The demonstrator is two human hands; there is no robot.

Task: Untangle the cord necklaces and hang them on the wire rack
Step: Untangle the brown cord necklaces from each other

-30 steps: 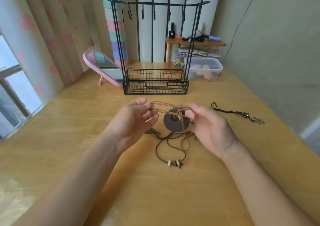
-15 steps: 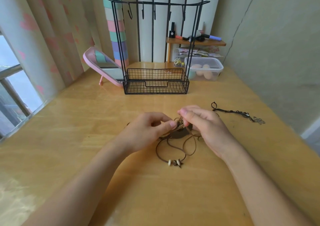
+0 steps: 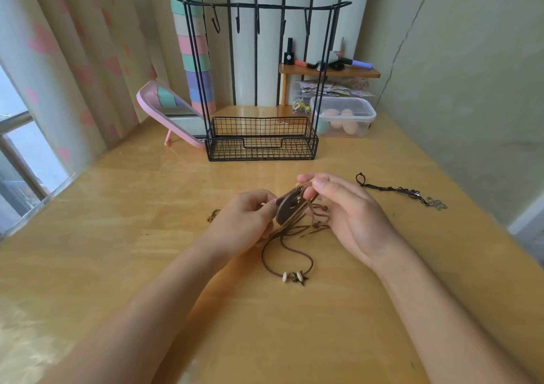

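Note:
Brown cord necklaces lie tangled on the wooden table between my hands. My left hand pinches the edge of a dark round pendant, which is tilted up off the table. My right hand pinches the brown cords at the pendant's top. A loop of dark brown cord with white beads and a small star trails toward me on the table. A black cord necklace with a metal charm lies apart at the right. The black wire rack, with empty hooks on its top bar, stands at the back.
A pink tilted mirror leans left of the rack. A clear plastic box and a small wooden shelf with small items stand at the back right. A wall runs along the right side, curtains and a window along the left.
Both hands came together over the tangle and dropped toward the table. The round pendant, flat before, is now lifted and tilted on edge between my fingers.

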